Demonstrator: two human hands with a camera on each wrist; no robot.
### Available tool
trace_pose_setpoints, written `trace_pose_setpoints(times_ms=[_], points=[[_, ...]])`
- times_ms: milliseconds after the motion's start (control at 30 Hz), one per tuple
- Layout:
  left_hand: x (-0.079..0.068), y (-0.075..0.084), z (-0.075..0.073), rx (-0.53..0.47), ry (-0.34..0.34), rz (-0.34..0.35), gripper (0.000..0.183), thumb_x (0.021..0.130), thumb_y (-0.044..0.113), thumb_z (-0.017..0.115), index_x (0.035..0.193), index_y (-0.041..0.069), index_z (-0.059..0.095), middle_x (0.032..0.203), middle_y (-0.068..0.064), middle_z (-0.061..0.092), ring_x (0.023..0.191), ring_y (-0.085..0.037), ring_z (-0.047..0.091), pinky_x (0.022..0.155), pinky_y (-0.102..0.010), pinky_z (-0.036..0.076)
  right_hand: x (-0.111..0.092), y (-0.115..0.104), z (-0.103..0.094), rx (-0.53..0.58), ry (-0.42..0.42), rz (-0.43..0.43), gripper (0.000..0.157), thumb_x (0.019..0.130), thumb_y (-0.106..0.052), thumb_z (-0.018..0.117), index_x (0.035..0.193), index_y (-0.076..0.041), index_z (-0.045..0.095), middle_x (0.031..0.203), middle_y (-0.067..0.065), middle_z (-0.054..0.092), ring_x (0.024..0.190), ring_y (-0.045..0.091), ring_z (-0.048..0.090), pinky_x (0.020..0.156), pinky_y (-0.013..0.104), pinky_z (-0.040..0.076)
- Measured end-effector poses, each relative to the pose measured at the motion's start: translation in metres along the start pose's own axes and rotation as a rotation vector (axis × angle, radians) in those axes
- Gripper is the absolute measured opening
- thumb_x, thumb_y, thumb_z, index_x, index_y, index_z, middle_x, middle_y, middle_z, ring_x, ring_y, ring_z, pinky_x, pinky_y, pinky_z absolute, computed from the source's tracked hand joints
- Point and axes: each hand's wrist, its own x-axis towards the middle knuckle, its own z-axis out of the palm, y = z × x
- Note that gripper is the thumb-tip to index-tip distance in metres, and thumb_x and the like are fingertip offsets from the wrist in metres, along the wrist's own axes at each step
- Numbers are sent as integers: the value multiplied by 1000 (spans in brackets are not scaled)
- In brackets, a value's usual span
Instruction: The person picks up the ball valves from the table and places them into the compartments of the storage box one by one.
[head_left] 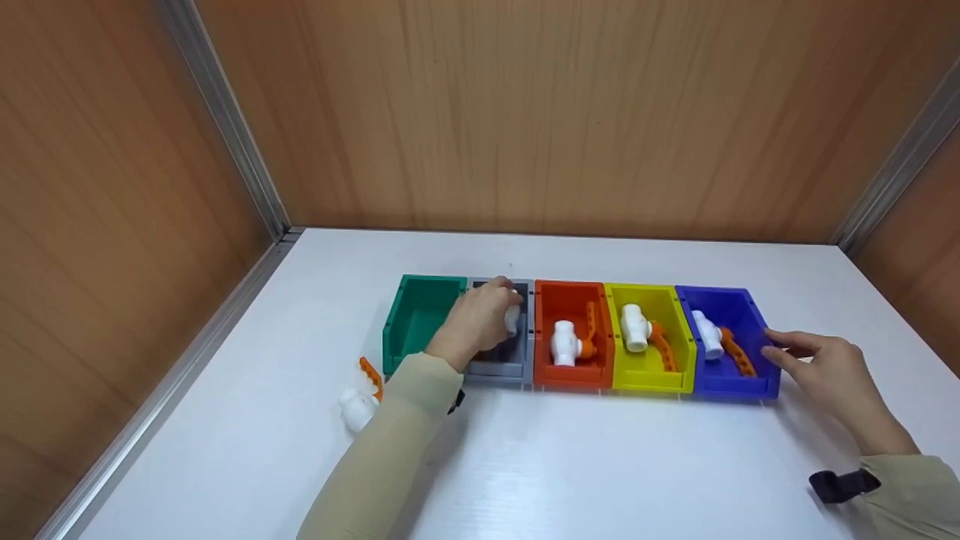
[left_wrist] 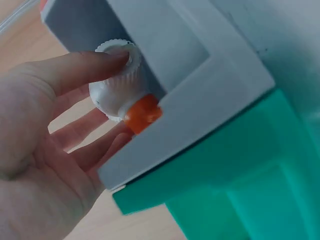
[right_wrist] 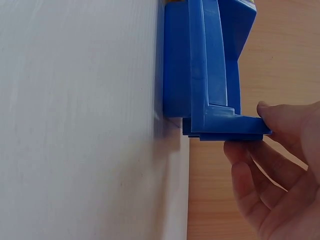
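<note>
My left hand [head_left: 480, 311] is in the grey bin [head_left: 499, 373], gripping a white plastic ball valve [left_wrist: 117, 82] with an orange handle. In the left wrist view the thumb lies over the valve's ribbed end, and the orange part [left_wrist: 143, 114] shows behind the bin's wall. At the right end of the row, my right hand [head_left: 840, 375] pinches the side wall of the blue bin [right_wrist: 215, 117] between thumb and fingers. Inside that bin lies another valve [head_left: 707, 335], its orange handle pointing toward the front.
Left of the grey bin is the green bin [head_left: 397, 341]. The red bin [head_left: 571, 379] and yellow bin [head_left: 649, 381] each hold one valve. Another valve [head_left: 358, 410] lies on the white table [head_left: 585, 472], partly behind the left sleeve. Wooden walls [head_left: 525, 112] enclose the table.
</note>
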Motion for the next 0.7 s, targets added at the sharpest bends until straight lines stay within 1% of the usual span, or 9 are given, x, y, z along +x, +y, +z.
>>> trace_pose_setpoints(times_ms=[67, 200, 333, 467, 567, 700], points=[[1, -1, 2, -18, -5, 0, 46, 87, 12, 78, 131, 20, 68, 138, -6, 55, 118, -24, 58, 97, -41, 51, 0, 0, 0, 2, -3, 6, 51, 98, -37, 64, 133, -1, 62, 116, 28, 65, 103, 41, 57, 64, 16, 44], [2, -1, 7, -17, 5, 15, 48, 88, 10, 76, 134, 18, 66, 135, -7, 54, 108, -22, 60, 95, -39, 52, 0, 0, 1, -1, 4, -2, 49, 98, -35, 64, 133, -1, 62, 115, 28, 65, 102, 41, 58, 63, 17, 45], [4, 0, 11, 31, 15, 21, 51, 90, 12, 74, 139, 18, 61, 137, -9, 50, 98, -22, 60, 95, -39, 52, 0, 0, 0, -2, -4, -1, 49, 98, -36, 64, 133, -2, 62, 116, 28, 65, 102, 42, 58, 64, 17, 45], [6, 2, 15, 83, 19, 9, 54, 93, 15, 70, 145, 20, 55, 146, -15, 42, 94, -25, 63, 94, -42, 52, -1, 0, -1, -2, 6, -9, 48, 99, -35, 63, 133, -1, 62, 115, 29, 65, 102, 42, 58, 63, 17, 44], [6, 3, 17, 111, 11, -2, 54, 95, 16, 69, 146, 18, 52, 150, -19, 37, 91, -27, 65, 93, -43, 53, -1, 0, -1, 0, 12, -15, 47, 99, -35, 63, 133, -1, 63, 115, 29, 65, 102, 42, 58, 63, 18, 44], [6, 3, 18, 124, 1, -15, 57, 94, 16, 69, 147, 17, 49, 148, -19, 36, 88, -27, 64, 91, -42, 54, 0, -1, 1, 5, 2, -4, 49, 99, -36, 63, 133, -2, 62, 116, 28, 65, 103, 42, 58, 64, 18, 44]])
